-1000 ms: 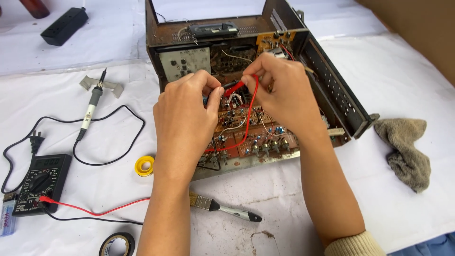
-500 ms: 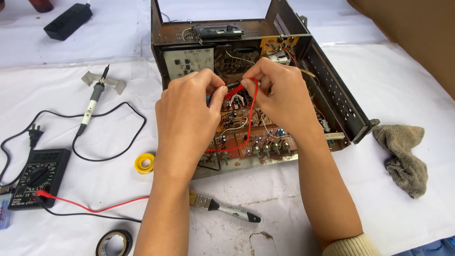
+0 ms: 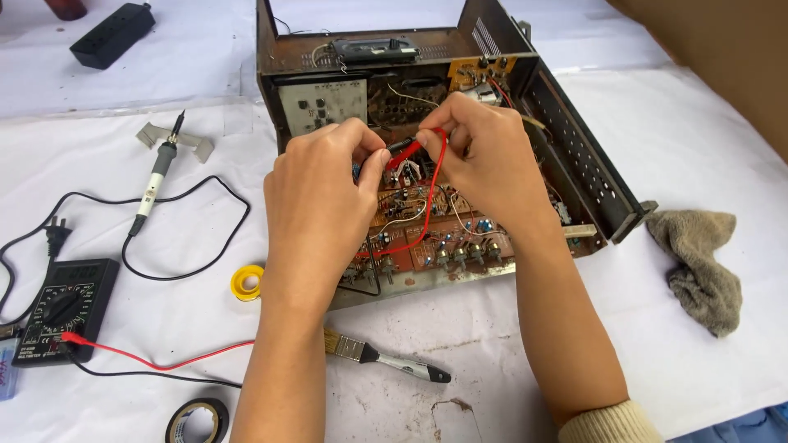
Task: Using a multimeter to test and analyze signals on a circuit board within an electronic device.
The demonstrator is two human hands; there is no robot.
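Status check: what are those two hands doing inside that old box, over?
Left hand and right hand pinch red probe over circuit board in open chassis. Red lead loops across board; nothing else blocking.

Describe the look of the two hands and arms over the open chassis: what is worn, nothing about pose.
Both hands are bare: no gloves, rings or watch show. The left hand leads to a forearm with no sleeve in view. The right hand leads to a forearm that ends in a cream ribbed knit cuff near the elbow.
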